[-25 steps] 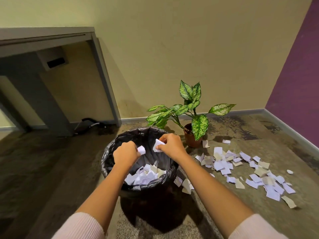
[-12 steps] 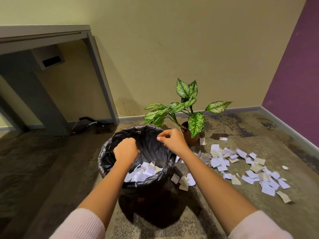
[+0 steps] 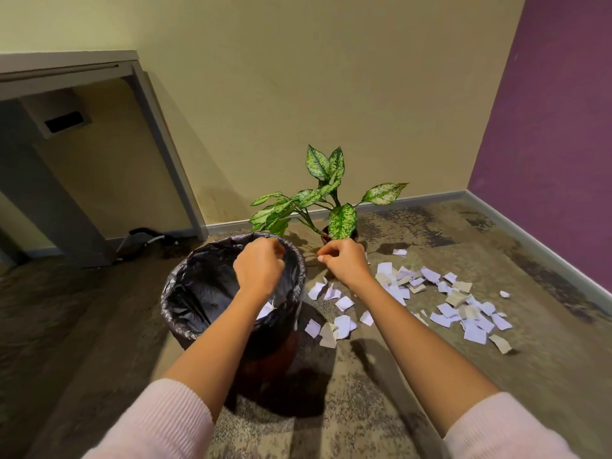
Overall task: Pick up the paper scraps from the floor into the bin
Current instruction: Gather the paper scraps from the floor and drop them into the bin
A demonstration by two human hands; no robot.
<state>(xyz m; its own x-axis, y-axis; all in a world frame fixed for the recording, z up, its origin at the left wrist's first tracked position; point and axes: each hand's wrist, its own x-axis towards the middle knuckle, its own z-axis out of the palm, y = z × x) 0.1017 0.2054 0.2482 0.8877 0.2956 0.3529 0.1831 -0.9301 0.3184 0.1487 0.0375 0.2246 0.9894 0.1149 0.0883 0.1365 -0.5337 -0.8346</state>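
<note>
A second ago we held a white scrap in each hand over the bin (image 3: 205, 279). Now both pieces are gone from our fingers, so we judge that this load has been dropped in. Our left hand (image 3: 260, 271) hangs over the far side of the bin's mouth, fingers curled in and no paper showing in them. Our right hand (image 3: 346, 263) has drawn out past the bin's right rim and sits just beside it, fingers curled with thumb and forefinger tips together, again with nothing visible between them. Inside the bin one white piece (image 3: 266, 309) shows next to our left forearm; the arm and the black liner hide the rest of the contents. The work is far from finished: the paper scraps (image 3: 457, 303) lie scattered on the floor (image 3: 397, 385) to the right of the bin, a few just beside its base and the thickest patch further right. A potted plant (image 3: 331, 197) stands just behind the bin on the right. The right hand's shift toward that side suggests the next handful comes from the near scraps, and several more trips look necessary.
</note>
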